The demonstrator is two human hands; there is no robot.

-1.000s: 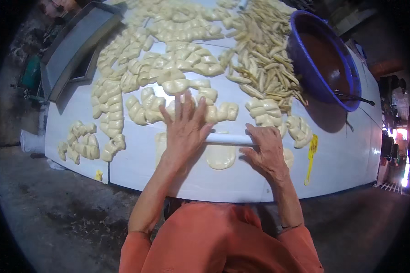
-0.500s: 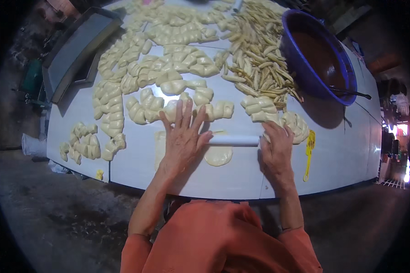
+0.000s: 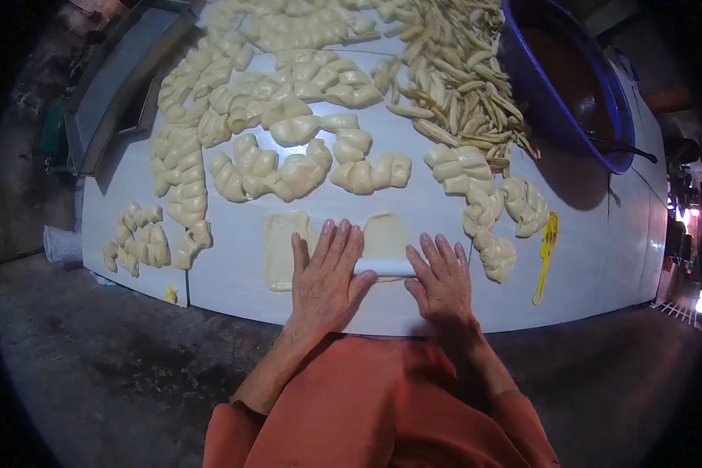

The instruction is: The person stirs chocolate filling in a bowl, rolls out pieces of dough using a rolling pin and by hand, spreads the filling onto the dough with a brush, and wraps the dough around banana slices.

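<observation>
A white rolling pin [image 3: 384, 267] lies across a flattened oval of pale dough [image 3: 384, 234] near the table's front. My left hand [image 3: 324, 285] rests palm down over the pin's left end, fingers stretched out. My right hand [image 3: 444, 288] presses flat over the other end, fingers apart. To the left of my left hand lies a second, squarish dough sheet [image 3: 277, 251]. Beyond both hands are rows of glossy dough pieces [image 3: 288, 168], and at the right another dough cluster [image 3: 494, 253].
The white table [image 3: 226, 296] also bears a heap of peeled banana-like pieces [image 3: 452, 86], a blue basin [image 3: 620, 156] of brown liquid with a dark utensil, a yellow plastic tool [image 3: 542, 273] at right, and metal trays [image 3: 113, 93] at back left.
Both hands and the pin have moved toward my body. The right hand's fingers have spread out from round the pin. The middle dough sheet shows more of its far part.
</observation>
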